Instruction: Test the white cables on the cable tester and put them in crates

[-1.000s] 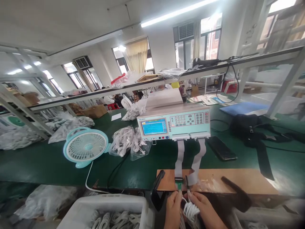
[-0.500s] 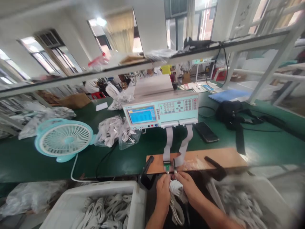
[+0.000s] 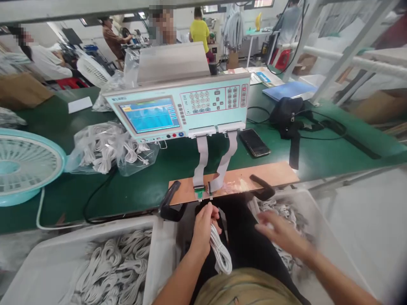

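Note:
My left hand (image 3: 203, 226) grips a coiled white cable (image 3: 220, 253) that hangs over my lap, just below the small connectors (image 3: 203, 192) at the front edge of a brown board (image 3: 254, 178). Two grey ribbon cables (image 3: 219, 163) run from the board up to a pale green tester (image 3: 181, 108) with a lit blue screen. My right hand (image 3: 280, 235) is blurred, fingers spread and empty, above the white bin (image 3: 314, 231) of cables on my right.
A second white bin (image 3: 95, 241) of coiled cables sits at my left. On the green table: bagged cables (image 3: 108, 146), a teal fan (image 3: 22, 165), a phone (image 3: 254, 142), a black bag (image 3: 288, 114). Other people work beyond the tester.
The view tilted down and came closer. My right hand left the cable at the connectors and swung right over the right bin. My left hand keeps the coiled cable.

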Available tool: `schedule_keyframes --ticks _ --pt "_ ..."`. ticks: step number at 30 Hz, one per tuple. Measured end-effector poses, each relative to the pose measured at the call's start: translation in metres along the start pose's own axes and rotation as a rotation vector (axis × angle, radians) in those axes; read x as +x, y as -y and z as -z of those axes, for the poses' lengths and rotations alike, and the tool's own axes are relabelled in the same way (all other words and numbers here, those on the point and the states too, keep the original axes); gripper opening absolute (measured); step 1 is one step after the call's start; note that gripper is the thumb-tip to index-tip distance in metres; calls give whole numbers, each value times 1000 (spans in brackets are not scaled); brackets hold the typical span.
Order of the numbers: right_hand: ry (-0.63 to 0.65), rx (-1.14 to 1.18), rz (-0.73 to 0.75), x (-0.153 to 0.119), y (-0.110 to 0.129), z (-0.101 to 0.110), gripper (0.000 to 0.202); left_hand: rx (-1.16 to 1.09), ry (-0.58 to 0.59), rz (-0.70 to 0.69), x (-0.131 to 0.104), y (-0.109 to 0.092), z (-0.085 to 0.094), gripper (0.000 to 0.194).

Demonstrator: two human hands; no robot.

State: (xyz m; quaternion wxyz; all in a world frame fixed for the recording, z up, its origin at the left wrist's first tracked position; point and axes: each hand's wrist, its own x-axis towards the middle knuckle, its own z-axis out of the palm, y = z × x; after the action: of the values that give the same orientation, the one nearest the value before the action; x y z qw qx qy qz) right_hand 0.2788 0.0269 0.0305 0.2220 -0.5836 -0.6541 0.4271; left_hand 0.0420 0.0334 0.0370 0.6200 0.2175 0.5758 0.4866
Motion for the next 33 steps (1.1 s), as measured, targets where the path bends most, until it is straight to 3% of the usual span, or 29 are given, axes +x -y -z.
schedule_keyframes --ticks 3,6,9,13,15,18,21,24,26,29,33 --pt "375 407 78 -5 28 -55 33 190 37 -101 -1 6 -22 35" --pt "360 863 -113 0 34 -95 34 457 112 -327 -11 7 -21 27" --pt "319 1198 -347 6 25 -101 36 745 242 -645 -26 6 4 25" --pt "300 1281 -472 6 21 -92 39 1064 592 -824 -41 19 34 30" --pt "291 1263 -505 4 21 -95 42 1161 652 -922 -40 29 39 25" --pt "311 1219 -493 9 20 -103 41 1093 645 -1070 -32 35 37 12" --pt "282 997 -307 21 24 -106 33 909 506 -933 -26 25 32 11" --pt "-10 603 32 29 38 -100 31 649 254 -704 -27 13 26 15" --pt "-117 411 278 29 48 -94 28 437 130 -579 -26 10 23 17" --pt "-5 247 600 25 64 -84 8 76 13 -344 -23 12 20 19" --pt "143 10 826 23 74 -76 14 -252 -14 -137 -18 14 19 29"
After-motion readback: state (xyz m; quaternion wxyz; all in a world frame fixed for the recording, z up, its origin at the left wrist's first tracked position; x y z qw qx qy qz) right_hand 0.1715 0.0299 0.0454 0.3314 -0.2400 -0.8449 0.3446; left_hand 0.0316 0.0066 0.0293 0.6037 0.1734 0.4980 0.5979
